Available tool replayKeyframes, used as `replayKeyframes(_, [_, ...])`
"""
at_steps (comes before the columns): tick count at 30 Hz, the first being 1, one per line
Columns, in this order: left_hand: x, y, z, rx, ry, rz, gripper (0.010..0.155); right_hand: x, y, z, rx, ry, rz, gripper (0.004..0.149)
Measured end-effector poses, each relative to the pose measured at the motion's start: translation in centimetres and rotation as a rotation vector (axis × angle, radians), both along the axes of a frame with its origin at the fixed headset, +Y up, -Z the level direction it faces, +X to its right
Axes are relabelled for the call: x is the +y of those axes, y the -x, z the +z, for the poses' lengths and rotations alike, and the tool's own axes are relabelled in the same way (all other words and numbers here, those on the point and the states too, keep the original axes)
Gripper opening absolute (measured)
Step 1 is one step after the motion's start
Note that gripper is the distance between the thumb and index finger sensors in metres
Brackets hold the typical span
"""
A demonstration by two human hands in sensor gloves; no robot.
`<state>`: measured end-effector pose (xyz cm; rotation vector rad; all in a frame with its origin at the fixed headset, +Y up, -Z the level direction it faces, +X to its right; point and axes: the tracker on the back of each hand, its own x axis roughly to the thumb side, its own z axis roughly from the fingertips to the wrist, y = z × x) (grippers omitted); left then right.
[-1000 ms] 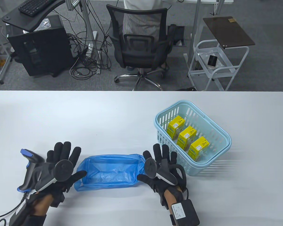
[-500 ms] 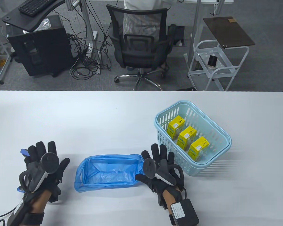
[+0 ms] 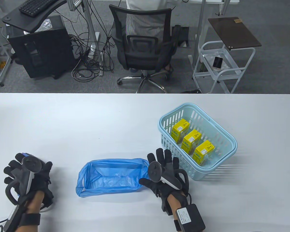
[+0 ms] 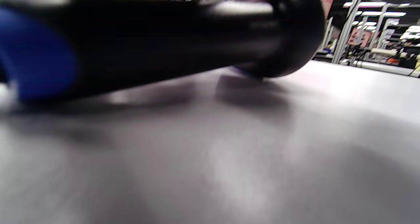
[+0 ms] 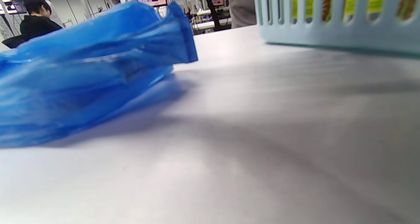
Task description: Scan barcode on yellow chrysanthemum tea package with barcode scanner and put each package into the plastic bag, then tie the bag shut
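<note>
Three yellow tea packages (image 3: 180,130) (image 3: 191,140) (image 3: 203,151) stand in a row inside the light blue basket (image 3: 220,166). The blue plastic bag (image 3: 111,176) lies open-mouthed on the table between my hands. My left hand (image 3: 39,172) hovers spread over the black and blue barcode scanner (image 3: 26,155), which it mostly hides; the left wrist view shows the scanner (image 4: 147,43) lying on the table with no fingers around it. My right hand (image 3: 163,166) rests flat with straight fingers between the bag's right edge and the basket. In the right wrist view the bag (image 5: 82,79) sits left and the basket (image 5: 328,33) right.
The scanner's cable (image 3: 0,221) trails off the front left table edge. Beyond the far edge stand an office chair (image 3: 142,48) with a seated person, a white cart (image 3: 220,65) and a dark cabinet (image 3: 41,53).
My left hand has moved left from the bag's left edge to over the scanner. The right hand has barely shifted. Bag, basket and packages are as before.
</note>
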<state>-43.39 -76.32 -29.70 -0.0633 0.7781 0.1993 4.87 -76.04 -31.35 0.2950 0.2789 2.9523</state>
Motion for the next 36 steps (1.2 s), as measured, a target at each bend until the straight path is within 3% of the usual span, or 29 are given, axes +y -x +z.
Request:
replayKeyframes(7, [-1.2,0.9,-0.4,0.039,0.098,0.044,0.112,-0.4,-0.1,-0.1,-0.002,0.027,0.010,0.096])
replayKeyframes(20, [-1.1,1.9,-0.8,0.013,0.141,0.056,0.102,-0.5,-0.1,-0.1,0.000,0.054,0.007,0.096])
replayKeyframes(26, [-0.7,1.9,-1.0,-0.005,0.116,0.107,0.095,-0.6,-0.1,-0.1,0.000,0.060,0.018,0.096])
replayKeyframes(36, [1.8,0.3,-0.8,-0.112,-0.092,0.195,0.076,-0.5,0.5,0.1,0.017,0.012,0.116,0.096])
